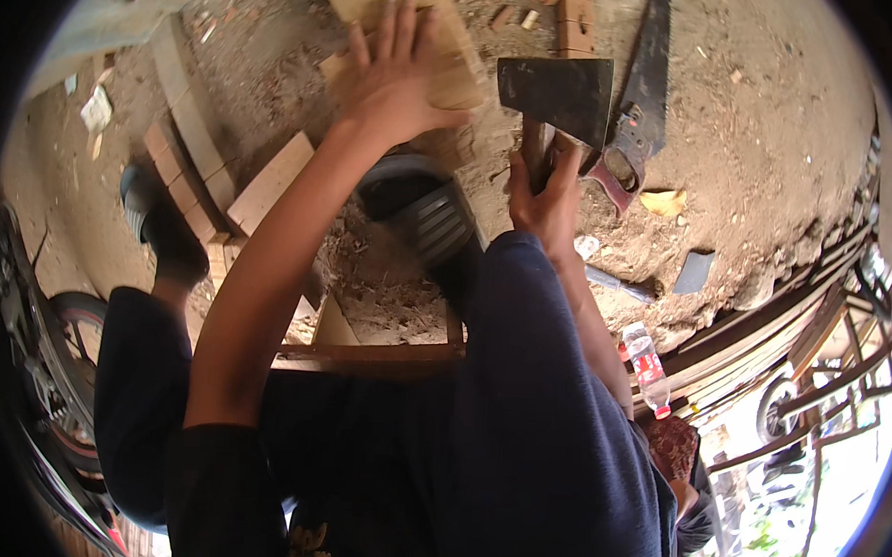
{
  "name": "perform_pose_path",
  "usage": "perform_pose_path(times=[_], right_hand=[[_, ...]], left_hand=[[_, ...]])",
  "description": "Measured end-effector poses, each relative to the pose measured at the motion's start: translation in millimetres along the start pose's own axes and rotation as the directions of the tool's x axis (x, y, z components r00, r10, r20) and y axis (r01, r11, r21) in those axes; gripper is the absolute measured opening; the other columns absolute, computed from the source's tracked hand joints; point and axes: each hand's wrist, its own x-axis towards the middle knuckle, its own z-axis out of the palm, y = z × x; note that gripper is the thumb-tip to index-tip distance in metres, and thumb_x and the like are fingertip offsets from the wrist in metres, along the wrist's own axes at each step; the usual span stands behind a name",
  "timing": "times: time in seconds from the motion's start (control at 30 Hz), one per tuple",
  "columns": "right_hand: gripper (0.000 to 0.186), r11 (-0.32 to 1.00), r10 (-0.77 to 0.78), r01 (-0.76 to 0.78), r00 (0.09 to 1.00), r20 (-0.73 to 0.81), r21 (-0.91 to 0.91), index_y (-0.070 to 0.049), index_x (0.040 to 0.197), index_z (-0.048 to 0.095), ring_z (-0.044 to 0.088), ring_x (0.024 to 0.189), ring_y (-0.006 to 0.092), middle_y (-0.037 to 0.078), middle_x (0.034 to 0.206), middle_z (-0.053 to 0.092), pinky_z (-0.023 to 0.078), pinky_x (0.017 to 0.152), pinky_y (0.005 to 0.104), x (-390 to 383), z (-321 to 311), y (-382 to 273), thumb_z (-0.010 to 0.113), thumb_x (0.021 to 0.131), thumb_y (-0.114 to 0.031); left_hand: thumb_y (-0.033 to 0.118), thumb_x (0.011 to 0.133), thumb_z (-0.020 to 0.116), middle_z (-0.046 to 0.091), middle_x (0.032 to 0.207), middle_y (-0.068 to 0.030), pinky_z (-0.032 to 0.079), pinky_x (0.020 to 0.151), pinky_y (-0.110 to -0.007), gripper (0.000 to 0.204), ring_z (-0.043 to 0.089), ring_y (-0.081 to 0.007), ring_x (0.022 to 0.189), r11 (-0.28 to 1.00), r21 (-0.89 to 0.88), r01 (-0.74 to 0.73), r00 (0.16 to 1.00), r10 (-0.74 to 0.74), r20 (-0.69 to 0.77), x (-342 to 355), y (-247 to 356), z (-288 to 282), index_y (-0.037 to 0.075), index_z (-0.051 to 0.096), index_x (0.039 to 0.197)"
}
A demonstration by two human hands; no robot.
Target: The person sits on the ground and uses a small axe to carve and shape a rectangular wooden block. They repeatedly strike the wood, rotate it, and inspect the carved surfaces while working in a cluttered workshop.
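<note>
My left hand (390,82) lies with fingers spread on a pale wooden board (442,24) at the top of the head view, slightly blurred. To its right, my right hand (544,193) grips the handle of a hatchet, whose dark, broad blade (554,89) is held sideways above the hand. A slippered foot (428,233) is just below my left hand, close to the board. A handsaw (643,98) with a reddish grip lies on the dirt right of the hatchet. Several short wooden blocks (575,20) lie beyond the blade.
Planks and offcuts (271,176) lie at left, near my other foot. A metal tool (620,284), grey piece (695,271) and plastic bottle (646,367) are at right. Stacked timber (773,313) edges the ground. A motorbike (68,381) stands far left; another person's patterned clothing (676,443) shows lower right.
</note>
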Motion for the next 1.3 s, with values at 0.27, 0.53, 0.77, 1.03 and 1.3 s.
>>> perform_pose_path(times=[0.27, 0.53, 0.77, 1.03, 1.3], right_hand=[[0.052, 0.841, -0.473, 0.475, 0.878, 0.074, -0.257, 0.002, 0.134, 0.043, 0.068, 0.075, 0.0436, 0.029, 0.102, 0.064, 0.054, 0.058, 0.0484, 27, 6, 3, 0.067, 0.089, -0.01], [0.055, 0.791, -0.481, 0.512, 0.859, 0.177, -0.336, -0.003, 0.141, 0.044, 0.068, 0.076, 0.0393, 0.023, 0.095, 0.064, 0.055, 0.059, 0.0448, 37, 1, -5, 0.063, 0.09, -0.005], [0.061, 0.811, -0.376, 0.452, 0.889, 0.26, -0.372, -0.001, 0.142, 0.042, 0.069, 0.084, 0.0432, 0.029, 0.105, 0.064, 0.056, 0.064, 0.0439, 40, 8, -5, 0.066, 0.087, 0.002], [0.055, 0.73, -0.551, 0.568, 0.818, 0.166, -0.38, -0.001, 0.14, 0.045, 0.069, 0.084, 0.0418, 0.028, 0.105, 0.064, 0.056, 0.063, 0.045, 36, 4, -13, 0.064, 0.089, -0.001], [0.052, 0.818, -0.441, 0.433, 0.895, 0.072, -0.377, 0.0, 0.138, 0.048, 0.068, 0.073, 0.0397, 0.023, 0.094, 0.066, 0.053, 0.058, 0.0444, 33, -9, -13, 0.065, 0.089, -0.003]], left_hand=[[0.065, 0.076, 0.064, 0.024, 0.158, -0.0182, 0.013, 0.118, -0.057, 0.107, 0.016, -0.0328, 0.149, 0.974, 0.216, 0.063, 0.998, -0.065, 0.002, -5, -1, 1, 0.002, 0.025, 0.152], [0.058, 0.079, 0.066, 0.022, 0.159, -0.0173, 0.017, 0.117, -0.056, 0.105, 0.017, -0.0323, 0.149, 0.993, 0.096, 0.062, 0.952, -0.088, 0.292, -3, 8, -51, 0.001, 0.02, 0.153], [0.04, 0.09, 0.056, 0.019, 0.161, -0.0135, 0.021, 0.118, -0.051, 0.083, 0.017, -0.0308, 0.149, 0.942, 0.319, 0.1, 0.977, -0.154, 0.148, -6, 14, -24, 0.006, 0.017, 0.155], [0.036, 0.089, 0.059, 0.015, 0.162, -0.0131, 0.018, 0.118, -0.055, 0.084, 0.015, -0.0308, 0.149, 0.962, 0.178, 0.209, 0.968, -0.229, 0.106, -2, 15, 4, 0.01, 0.014, 0.156], [0.036, 0.088, 0.067, 0.042, 0.149, -0.0192, 0.038, 0.108, -0.05, 0.073, 0.044, -0.0294, 0.135, 0.963, 0.261, 0.067, 0.997, -0.057, -0.044, -10, 11, -37, 0.007, 0.038, 0.148]])
